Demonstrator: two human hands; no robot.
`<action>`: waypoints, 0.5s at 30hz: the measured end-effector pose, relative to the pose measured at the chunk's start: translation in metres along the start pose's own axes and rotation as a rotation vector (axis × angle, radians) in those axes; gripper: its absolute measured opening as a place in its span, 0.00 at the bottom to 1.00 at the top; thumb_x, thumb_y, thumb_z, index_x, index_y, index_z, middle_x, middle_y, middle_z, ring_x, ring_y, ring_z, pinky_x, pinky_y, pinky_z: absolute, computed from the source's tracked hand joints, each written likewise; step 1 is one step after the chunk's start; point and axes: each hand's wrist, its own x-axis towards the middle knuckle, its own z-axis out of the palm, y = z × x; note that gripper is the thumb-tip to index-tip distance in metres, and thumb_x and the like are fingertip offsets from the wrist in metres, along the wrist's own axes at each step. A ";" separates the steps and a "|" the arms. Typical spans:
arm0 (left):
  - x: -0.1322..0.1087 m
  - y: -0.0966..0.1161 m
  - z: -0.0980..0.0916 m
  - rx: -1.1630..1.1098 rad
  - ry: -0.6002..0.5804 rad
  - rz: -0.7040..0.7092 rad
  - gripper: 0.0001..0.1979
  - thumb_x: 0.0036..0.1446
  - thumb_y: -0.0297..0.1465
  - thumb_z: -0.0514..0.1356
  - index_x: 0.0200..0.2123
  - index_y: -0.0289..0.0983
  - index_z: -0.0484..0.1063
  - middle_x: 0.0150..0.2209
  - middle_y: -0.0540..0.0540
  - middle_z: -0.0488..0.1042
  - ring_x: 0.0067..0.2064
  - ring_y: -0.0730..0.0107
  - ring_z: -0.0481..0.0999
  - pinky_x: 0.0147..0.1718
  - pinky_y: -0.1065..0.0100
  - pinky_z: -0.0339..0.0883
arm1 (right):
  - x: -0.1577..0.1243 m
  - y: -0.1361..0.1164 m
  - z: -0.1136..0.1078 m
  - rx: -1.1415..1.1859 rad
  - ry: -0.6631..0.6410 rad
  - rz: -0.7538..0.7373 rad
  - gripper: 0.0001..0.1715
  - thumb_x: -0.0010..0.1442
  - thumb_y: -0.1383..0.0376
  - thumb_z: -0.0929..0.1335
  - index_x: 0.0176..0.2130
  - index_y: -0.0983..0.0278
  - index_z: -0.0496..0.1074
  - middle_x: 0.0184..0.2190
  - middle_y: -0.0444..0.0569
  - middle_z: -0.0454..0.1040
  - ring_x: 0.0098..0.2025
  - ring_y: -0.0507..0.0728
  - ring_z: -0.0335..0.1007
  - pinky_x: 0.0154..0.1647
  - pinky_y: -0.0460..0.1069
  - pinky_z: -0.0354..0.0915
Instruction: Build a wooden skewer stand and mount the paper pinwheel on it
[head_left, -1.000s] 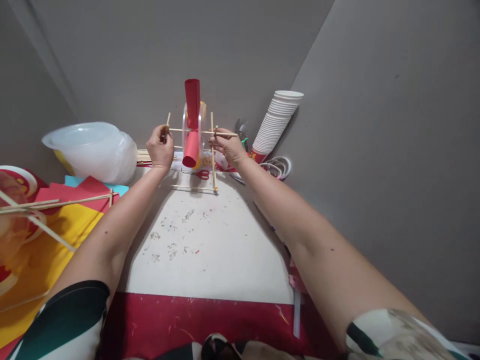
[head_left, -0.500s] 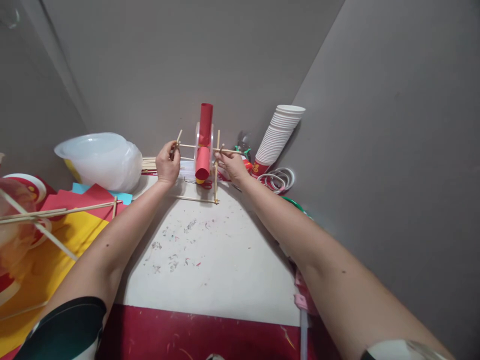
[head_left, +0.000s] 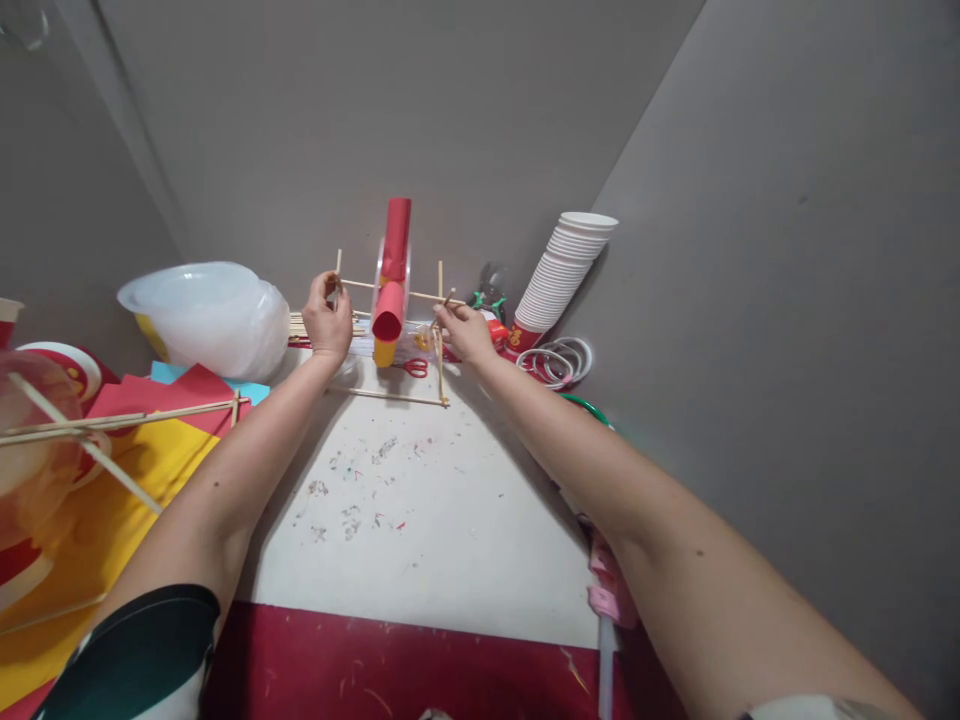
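Note:
A frame of thin wooden sticks [head_left: 390, 396] stands at the far end of the white table top. On its crossbar, between my hands, sits a wheel-like piece with red paper tubes [head_left: 396, 240] and a yellow one [head_left: 385, 353] below. My left hand [head_left: 328, 318] is closed on the frame's left side, near an upright stick. My right hand [head_left: 463, 330] pinches the frame's right side, where the crossbar meets the sticks. The fingertips partly hide both joints.
White paper cups [head_left: 566, 270] lean in a stack at the back right, beside coiled cable [head_left: 559, 362]. Red scissors [head_left: 415, 368] lie behind the frame. Bagged translucent bowls [head_left: 217, 320], coloured paper [head_left: 161, 455] and another stick frame [head_left: 127, 422] occupy the left.
The red tube piece has shifted left along the crossbar, away from my right hand. My left hand has moved slightly left and down. The scissors show more.

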 end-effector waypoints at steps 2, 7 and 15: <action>-0.001 0.000 -0.001 0.002 -0.030 0.011 0.09 0.62 0.29 0.58 0.46 0.38 0.72 0.42 0.43 0.80 0.43 0.65 0.82 0.39 0.66 0.76 | 0.001 0.002 0.001 -0.016 0.029 -0.004 0.28 0.46 0.40 0.71 0.31 0.61 0.71 0.27 0.43 0.71 0.33 0.55 0.70 0.36 0.52 0.69; -0.003 0.004 -0.002 0.054 -0.071 0.045 0.08 0.63 0.30 0.58 0.45 0.38 0.74 0.40 0.45 0.80 0.33 0.70 0.80 0.35 0.68 0.73 | 0.003 0.000 -0.003 -0.037 0.108 -0.055 0.22 0.49 0.47 0.70 0.34 0.61 0.71 0.33 0.46 0.75 0.40 0.57 0.72 0.45 0.52 0.69; -0.005 0.008 0.000 0.099 -0.069 0.069 0.07 0.62 0.30 0.59 0.42 0.39 0.75 0.38 0.47 0.81 0.27 0.74 0.75 0.33 0.70 0.71 | 0.003 -0.008 -0.013 -0.027 0.146 -0.040 0.10 0.54 0.57 0.67 0.29 0.61 0.68 0.26 0.42 0.70 0.35 0.55 0.69 0.41 0.51 0.68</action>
